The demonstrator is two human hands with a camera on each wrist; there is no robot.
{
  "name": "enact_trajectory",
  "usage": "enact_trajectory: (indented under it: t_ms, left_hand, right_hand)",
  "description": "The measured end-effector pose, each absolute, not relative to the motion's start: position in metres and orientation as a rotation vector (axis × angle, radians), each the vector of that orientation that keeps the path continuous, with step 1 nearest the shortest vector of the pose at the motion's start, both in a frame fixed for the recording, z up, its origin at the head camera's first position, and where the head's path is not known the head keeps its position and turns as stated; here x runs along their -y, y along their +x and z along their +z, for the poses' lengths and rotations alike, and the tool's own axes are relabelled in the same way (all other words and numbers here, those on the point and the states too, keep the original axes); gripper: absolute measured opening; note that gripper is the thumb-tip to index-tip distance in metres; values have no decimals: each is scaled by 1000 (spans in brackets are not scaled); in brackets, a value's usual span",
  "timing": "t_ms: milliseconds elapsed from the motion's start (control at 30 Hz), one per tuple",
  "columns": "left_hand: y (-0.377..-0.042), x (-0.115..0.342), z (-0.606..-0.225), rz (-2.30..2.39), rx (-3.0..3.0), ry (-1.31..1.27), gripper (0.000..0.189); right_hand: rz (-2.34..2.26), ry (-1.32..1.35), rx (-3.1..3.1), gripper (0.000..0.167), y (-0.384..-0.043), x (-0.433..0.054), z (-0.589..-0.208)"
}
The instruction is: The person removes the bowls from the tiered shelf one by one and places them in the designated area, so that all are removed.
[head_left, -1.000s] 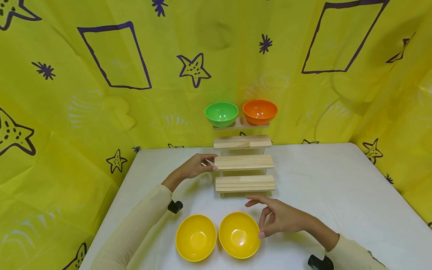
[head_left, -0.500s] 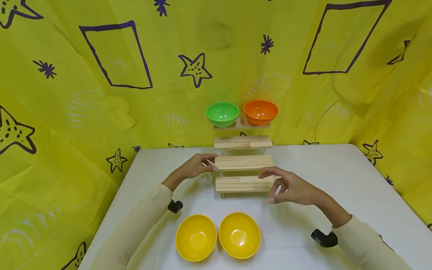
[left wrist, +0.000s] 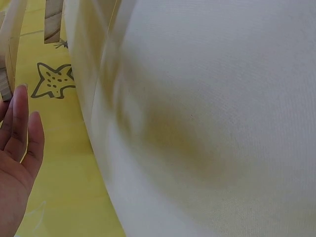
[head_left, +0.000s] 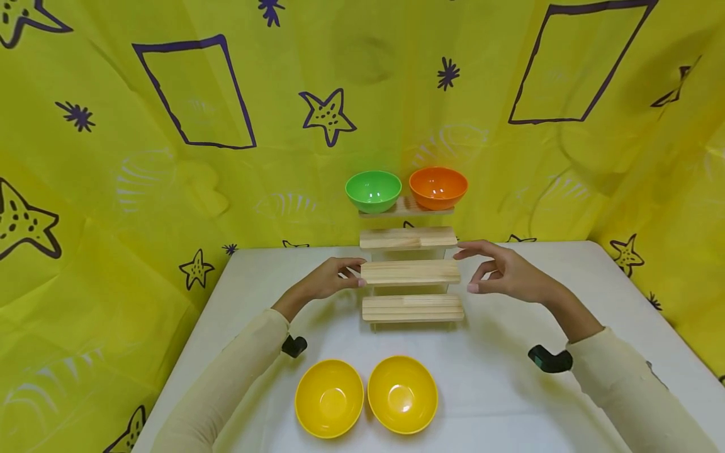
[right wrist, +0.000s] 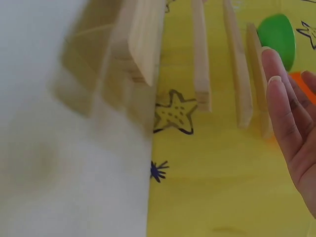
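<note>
A stepped wooden rack with several plank tiers stands toward the back of the table. My left hand grips the left end of its second tier from the front, thumb at the lower corner and fingers above. In the left wrist view the fingertips meet the plank end. My right hand hovers just off the rack's right side, fingers bent and thumb apart, holding nothing. A green bowl and an orange bowl sit side by side on the top tier.
Two yellow bowls, a left one and a right one, stand side by side on the white table in front of the rack. Yellow printed cloth hangs behind and at both sides.
My right hand has left the right yellow bowl's rim and moved up and away to the rack's right side. The left hand stays at the plank end, and the bowls have not moved.
</note>
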State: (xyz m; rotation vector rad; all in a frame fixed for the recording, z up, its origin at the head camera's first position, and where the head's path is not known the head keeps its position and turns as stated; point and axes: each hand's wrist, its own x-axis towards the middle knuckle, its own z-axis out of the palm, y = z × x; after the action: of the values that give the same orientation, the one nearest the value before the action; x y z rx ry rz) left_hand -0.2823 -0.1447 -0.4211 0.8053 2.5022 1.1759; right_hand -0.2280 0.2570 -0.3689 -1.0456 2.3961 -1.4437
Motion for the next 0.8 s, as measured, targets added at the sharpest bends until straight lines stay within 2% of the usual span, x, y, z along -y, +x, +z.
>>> enact_trajectory:
  t_ms: [533,800]
  left_hand:
    - [-284,145,-422,1183,-2513,818,55]
    - [-283,145,-422,1193,-2497,816,55]
  right_hand:
    - [-1443,-699,-2559,66,-269,-268,-329]
    - [-1482,-587,-2571,74,-288,-264,-318]
